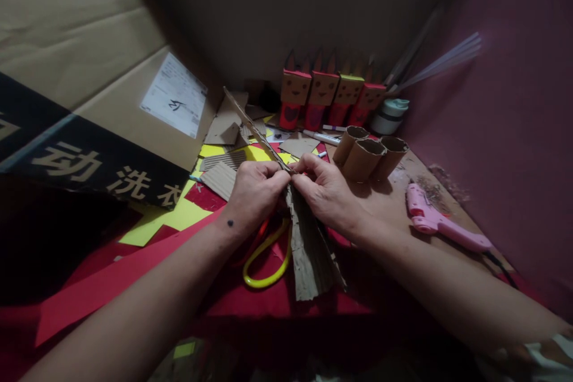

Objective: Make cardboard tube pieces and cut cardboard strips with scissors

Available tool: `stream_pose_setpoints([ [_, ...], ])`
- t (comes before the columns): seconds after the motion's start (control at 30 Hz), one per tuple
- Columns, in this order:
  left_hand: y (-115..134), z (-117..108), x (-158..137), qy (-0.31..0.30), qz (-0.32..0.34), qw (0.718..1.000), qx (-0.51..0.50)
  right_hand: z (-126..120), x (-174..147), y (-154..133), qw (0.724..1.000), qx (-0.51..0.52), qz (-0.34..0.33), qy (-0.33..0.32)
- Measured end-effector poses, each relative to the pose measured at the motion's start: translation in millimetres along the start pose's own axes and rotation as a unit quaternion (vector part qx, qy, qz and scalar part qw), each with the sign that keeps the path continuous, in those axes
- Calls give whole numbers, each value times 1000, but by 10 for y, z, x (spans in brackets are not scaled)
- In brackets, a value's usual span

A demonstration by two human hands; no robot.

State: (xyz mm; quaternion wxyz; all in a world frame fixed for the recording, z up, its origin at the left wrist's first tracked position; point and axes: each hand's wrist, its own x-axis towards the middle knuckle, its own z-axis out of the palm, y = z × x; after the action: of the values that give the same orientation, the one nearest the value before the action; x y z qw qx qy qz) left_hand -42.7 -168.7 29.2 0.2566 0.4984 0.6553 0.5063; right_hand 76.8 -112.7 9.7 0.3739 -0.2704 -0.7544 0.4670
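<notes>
Both of my hands pinch a long, torn strip of cardboard (308,250) near its middle, thumbs close together. My left hand (262,188) is closed on its left side and my right hand (324,191) on its right. The strip's narrow end points up and away, while its wider, ragged end hangs toward me, folded along its length. Beneath the hands lie scissors with a yellow handle (267,280); their blades are hidden.
A large printed carton (107,107) stands at left. Several decorated tubes with cardboard heads (295,89) line the back, near a lidded jar (391,116). Plain cardboard tubes (364,158) and a pink glue gun (443,224) sit at right. Yellow paper (179,221) and red paper (120,268) lie left.
</notes>
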Motion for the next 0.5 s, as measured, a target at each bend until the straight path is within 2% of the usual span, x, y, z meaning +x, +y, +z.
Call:
stream_pose_setpoints([
  [0.17,39,-10,22,-19,-23,1000,7,-9,27,1,999,20,41,2],
  [0.5,50,-33,39,-23,-26,999,14,-2,68,68,992,87,96,-1],
])
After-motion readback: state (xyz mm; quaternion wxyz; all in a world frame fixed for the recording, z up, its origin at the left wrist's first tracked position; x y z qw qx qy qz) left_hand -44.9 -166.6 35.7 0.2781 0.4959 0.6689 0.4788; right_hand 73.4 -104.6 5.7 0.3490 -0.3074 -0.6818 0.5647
